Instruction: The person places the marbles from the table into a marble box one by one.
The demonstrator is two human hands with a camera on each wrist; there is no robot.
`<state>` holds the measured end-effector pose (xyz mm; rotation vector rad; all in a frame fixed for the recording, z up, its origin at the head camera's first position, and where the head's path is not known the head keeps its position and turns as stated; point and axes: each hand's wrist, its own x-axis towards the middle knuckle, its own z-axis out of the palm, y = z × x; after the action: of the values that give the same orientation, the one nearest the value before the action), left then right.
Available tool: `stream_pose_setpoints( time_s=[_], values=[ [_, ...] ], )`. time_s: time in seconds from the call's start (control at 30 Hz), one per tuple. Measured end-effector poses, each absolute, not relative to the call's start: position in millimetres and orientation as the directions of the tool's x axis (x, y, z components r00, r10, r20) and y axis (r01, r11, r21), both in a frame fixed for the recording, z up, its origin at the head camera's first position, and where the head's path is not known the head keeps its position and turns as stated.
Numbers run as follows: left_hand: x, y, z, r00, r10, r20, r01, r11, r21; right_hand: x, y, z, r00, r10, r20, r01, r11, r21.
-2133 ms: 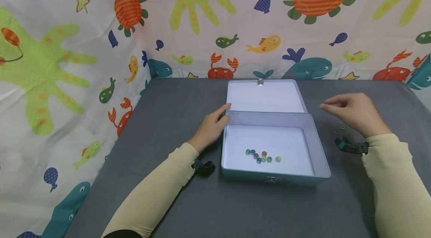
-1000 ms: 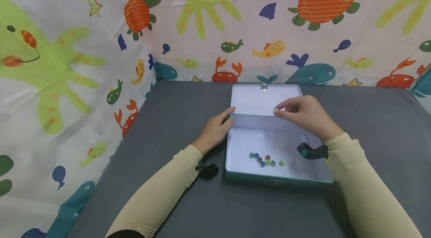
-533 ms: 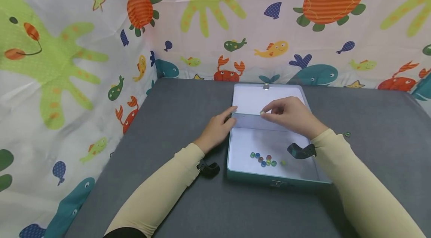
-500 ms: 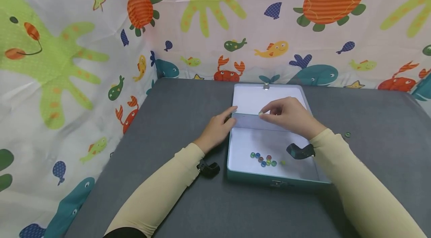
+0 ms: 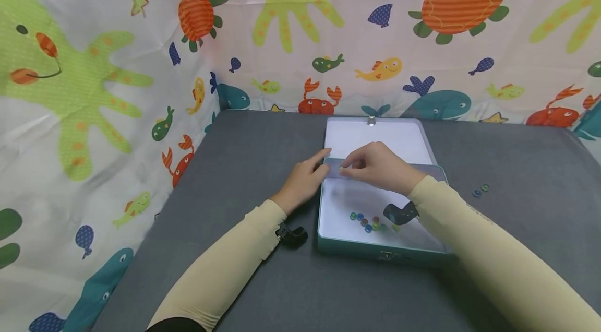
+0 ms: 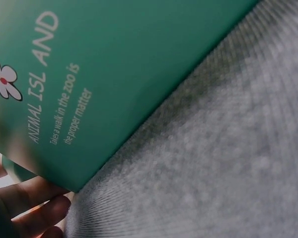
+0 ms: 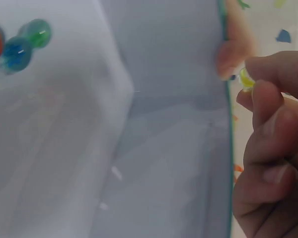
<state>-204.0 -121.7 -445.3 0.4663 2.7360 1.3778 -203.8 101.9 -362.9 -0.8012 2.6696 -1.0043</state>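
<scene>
A green tin box (image 5: pixel 328 246) with a white inside stands on the table, its hinged lid (image 5: pixel 380 136) folded back. Several glass marbles (image 5: pixel 375 221) lie on its floor near the front. My right hand (image 5: pixel 375 167) is over the back of the tin. Between its thumb and finger it pinches a clear marble with a yellow swirl (image 7: pixel 246 79), mostly covered by the fingers in the head view. At the tin's back left corner my left hand (image 5: pixel 302 181) rests with loosely extended fingers touching it. In the left wrist view its fingers (image 6: pixel 32 196) reach past the printed side's corner.
Right of the tin, a green marble (image 5: pixel 485 187) and a blue marble (image 5: pixel 477 193) lie on the grey table (image 5: pixel 516 165). A curtain (image 5: pixel 281 81) with sea animals hangs behind and to the left. Each wrist wears a black strap-on device (image 5: pixel 401 213).
My right hand has come left from the table beside the tin, carrying the marble over it, and now sits lower near the left hand. The left hand has stayed at the corner.
</scene>
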Motion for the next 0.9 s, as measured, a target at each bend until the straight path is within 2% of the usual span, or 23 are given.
stream_pose_setpoints(
  time_s=[0.33,0.6,0.9],
  values=[
    [-204.2,-123.1,-444.5,-0.947,0.297,0.124,0.276,0.548,0.789,-206.3,100.3,-381.3,-0.799,-0.598,-0.059,-0.403,0.607,-0.685],
    [-204.5,-123.2,-444.0,-0.953,0.277,0.126,0.262,0.537,0.802,-211.0,97.7,-393.4,-0.768,-0.64,-0.016,-0.489,0.603,-0.631],
    [-206.4,-122.0,-448.5,-0.95,0.287,0.124,0.269,0.548,0.792,-210.8,98.1,-403.1,-0.771,-0.635,-0.054,-0.486,0.641,-0.594]
  ],
)
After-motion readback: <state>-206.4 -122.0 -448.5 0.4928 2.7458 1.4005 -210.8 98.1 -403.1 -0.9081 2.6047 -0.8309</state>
